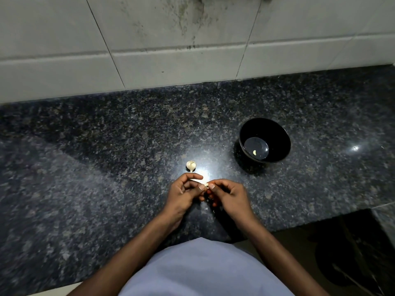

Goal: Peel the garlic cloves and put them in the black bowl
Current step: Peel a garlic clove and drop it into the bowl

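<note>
Over the dark granite counter (pixel 106 146), my left hand (pixel 184 195) and my right hand (pixel 226 194) meet fingertip to fingertip. Both pinch a small pale garlic clove (pixel 206 184) between thumbs and fingers; most of the clove is hidden by the fingers. A partial garlic bulb (pixel 190 165) lies on the counter just beyond my left hand. The black bowl (pixel 275 133) stands to the right and further back, with one peeled clove (pixel 254 152) at its bottom.
A white tiled wall (pixel 171 39) rises behind the counter. The counter's front edge steps back at the right, with dark floor (pixel 342 253) below it. A few bits of garlic skin (pixel 206 208) lie under my hands.
</note>
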